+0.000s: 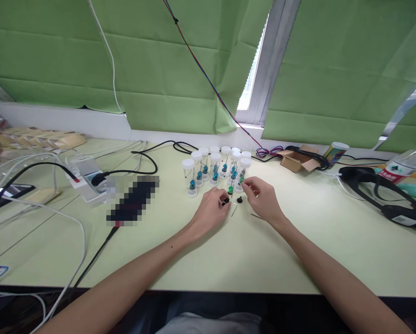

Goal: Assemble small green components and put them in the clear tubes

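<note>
1. Bare forearms (pixel 124 278) are crossing the front edge of the table (pixel 246 260), nearest the camera.
2. Left hand (pixel 210 206): its fingers are curling in tightly, pinching a small black part (pixel 226 201) just above the tabletop.
3. Right hand (pixel 265 197): thumb and forefinger are nearly meeting beside the front right tube — whether they are gripping anything, I cannot tell.
4. Between the hands, a green piece (pixel 230 189) is standing, with a black disc-shaped piece (pixel 239 199) and a bent metal piece (pixel 234 210) lying near it.
5. White-capped clear tubes (pixel 190 178) are standing just behind, mostly showing blue pieces; no writing is showing on them.
6. Rightward, tabletop is stretching out to a black headset (pixel 401 218), whose white label is staying too small to read — likewise the bottle's (pixel 408 162) red-and-white one.
7. Leftward, a pixelated dark device (pixel 133 199) and a white power strip (pixel 91 183) are bounding the room.
</note>
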`<move>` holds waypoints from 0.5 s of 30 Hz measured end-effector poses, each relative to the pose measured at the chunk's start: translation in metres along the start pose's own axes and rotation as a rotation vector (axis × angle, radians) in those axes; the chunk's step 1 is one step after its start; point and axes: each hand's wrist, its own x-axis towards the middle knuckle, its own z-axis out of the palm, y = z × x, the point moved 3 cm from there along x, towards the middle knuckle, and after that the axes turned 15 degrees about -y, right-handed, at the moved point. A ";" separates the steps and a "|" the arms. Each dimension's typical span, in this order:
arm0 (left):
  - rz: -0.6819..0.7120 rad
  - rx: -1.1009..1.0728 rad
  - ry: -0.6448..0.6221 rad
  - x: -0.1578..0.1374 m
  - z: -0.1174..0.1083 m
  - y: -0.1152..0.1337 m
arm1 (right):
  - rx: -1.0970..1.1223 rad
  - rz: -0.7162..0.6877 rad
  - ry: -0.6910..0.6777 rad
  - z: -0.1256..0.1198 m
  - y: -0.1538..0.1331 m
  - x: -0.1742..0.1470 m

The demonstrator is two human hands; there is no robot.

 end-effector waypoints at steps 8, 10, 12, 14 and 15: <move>-0.021 0.120 -0.037 -0.001 -0.002 -0.003 | -0.138 -0.001 -0.230 0.009 0.007 0.001; -0.015 0.136 -0.044 -0.002 -0.003 -0.003 | -0.164 0.007 -0.291 0.011 0.008 0.001; -0.010 0.148 -0.050 -0.002 -0.003 -0.003 | -0.188 0.008 -0.355 0.014 0.009 0.001; -0.013 0.160 -0.054 -0.002 -0.003 -0.003 | -0.209 0.003 -0.415 0.015 0.009 0.000; -0.016 0.165 -0.058 -0.003 -0.003 -0.004 | -0.219 0.001 -0.443 0.016 0.009 -0.001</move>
